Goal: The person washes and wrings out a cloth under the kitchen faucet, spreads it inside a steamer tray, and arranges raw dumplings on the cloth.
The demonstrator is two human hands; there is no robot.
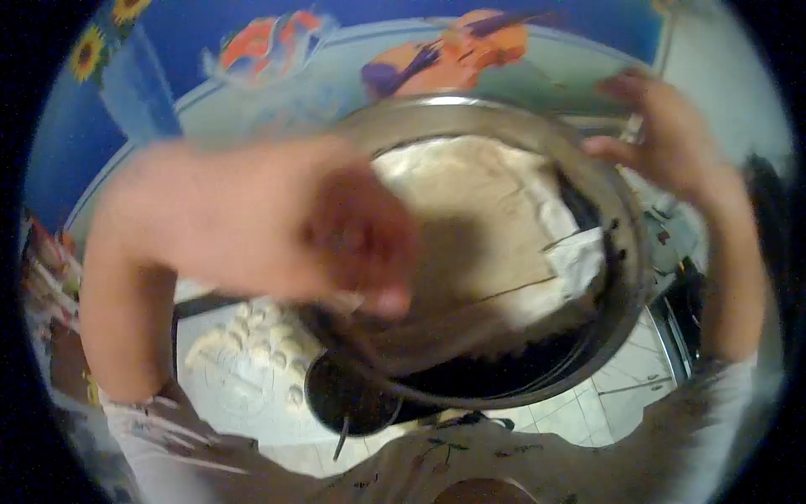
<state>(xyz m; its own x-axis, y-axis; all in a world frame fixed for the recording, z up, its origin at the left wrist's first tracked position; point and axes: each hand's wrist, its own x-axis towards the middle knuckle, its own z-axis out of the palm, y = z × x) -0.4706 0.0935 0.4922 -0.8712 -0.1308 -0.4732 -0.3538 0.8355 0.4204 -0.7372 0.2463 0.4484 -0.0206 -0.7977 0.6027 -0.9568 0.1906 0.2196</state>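
Held left hand [348,227] nearer, with pale sheet [499,189] toward three o'clock; couldn't tell left fingers' state; spread right hand [667,134].

One bare left hand [361,235], one bare right hand [672,143], one large round metal basin [487,118], one small round dark vessel [353,395]; many pale curved lumps [285,346], too blurred to count.

Head-worn, the single camera looks forward and steeply down into a round pan [470,118] from close by; its wide, dark-edged circle takes in the wearer's shirt [369,470] below and a blue patterned surface [193,34] beyond.
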